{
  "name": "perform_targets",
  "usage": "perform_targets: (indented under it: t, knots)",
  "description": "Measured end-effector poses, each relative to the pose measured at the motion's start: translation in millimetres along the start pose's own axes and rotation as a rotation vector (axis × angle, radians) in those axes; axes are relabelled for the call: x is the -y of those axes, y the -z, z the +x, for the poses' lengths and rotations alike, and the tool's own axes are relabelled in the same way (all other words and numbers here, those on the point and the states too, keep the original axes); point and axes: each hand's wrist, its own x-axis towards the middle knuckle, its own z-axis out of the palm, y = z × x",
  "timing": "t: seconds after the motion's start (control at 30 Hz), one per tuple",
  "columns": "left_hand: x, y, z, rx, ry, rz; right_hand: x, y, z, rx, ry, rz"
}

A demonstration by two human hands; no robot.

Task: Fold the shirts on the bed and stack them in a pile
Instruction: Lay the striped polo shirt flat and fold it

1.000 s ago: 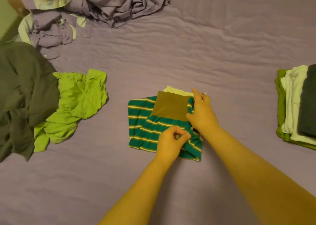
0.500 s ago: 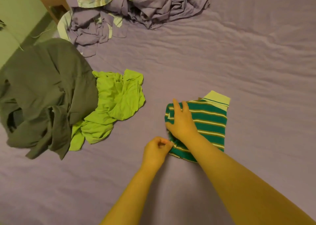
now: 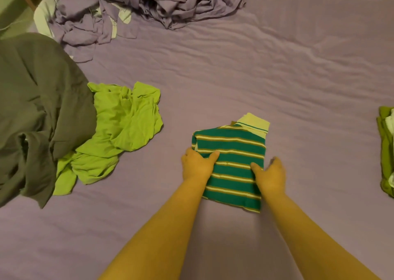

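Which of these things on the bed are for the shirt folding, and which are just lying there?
For the job:
striped shirt, gripped by left hand and right hand
lime shirt, unfolded
grey garment, unfolded
folded pile

Just lying there:
crumpled purple bedding

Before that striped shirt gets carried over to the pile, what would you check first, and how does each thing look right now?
1. Striped shirt folded compact: ok, a neat rectangle with its collar at the far end.
2. Left hand holding its left edge: ok, thumb lies on top.
3. Right hand holding its right edge: ok, thumb on top; fingers underneath cannot tell.
4. Pile ready: cannot tell, only its edge shows at the right.
5. Path to the pile: ok, bare purple sheet.
6. Shirts left to fold: not ok, lime shirt lies crumpled.
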Motion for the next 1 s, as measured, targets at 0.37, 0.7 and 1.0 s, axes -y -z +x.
perform_targets:
  t: [0.37,0.7,1.0]
  knots:
    - [-22.4,-14.2,-22.7,0.191,0.168,-0.366,1.7,28.9,7.3,0.289,-0.124,0.511]
    - [-90.1,-99.9,-98.8,0.078,-0.156,-0.287,-37.1,164.1,33.6,0.055,0.2,0.399]
    - [-156.1,-226.5,-159.0,0.184,-0.28,-0.214,-103.2,314.2,75.9,-0.076,0.371,0.293]
